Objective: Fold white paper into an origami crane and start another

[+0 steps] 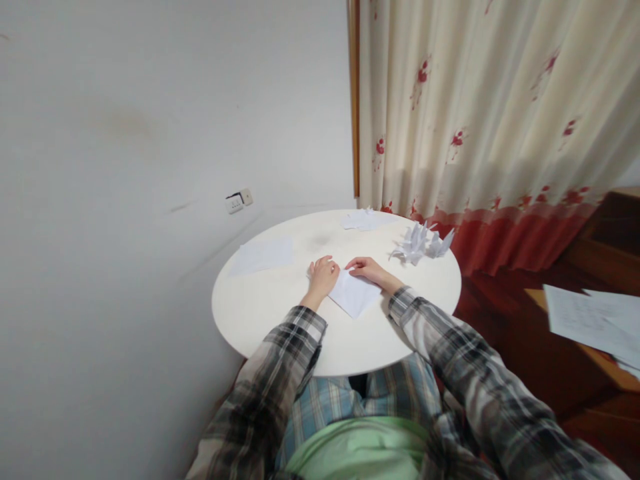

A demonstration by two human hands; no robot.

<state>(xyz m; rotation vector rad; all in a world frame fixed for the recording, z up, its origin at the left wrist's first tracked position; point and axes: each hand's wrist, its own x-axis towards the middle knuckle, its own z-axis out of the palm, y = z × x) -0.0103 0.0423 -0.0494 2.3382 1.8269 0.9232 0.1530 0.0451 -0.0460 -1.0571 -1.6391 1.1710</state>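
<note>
A folded sheet of white paper (354, 295) lies on the round white table (270, 303), one pointed corner facing me. At its upper left edge is my left hand (324, 277), fingers bent and thumb side against the paper, holding it. My right hand (369, 269) reaches in from the other side, with thumb and fingers closed together on the top edge of the folded paper. The fingertips partly cover that upper edge, so the fold under them is hidden.
Several folded white paper figures (416, 244) stand at the table's right rim. A flat white sheet (263, 255) lies at the left, and more paper (360, 220) at the back. Beyond are a wall socket (234, 204), a curtain (480, 133) and, at right, written sheets (590, 320).
</note>
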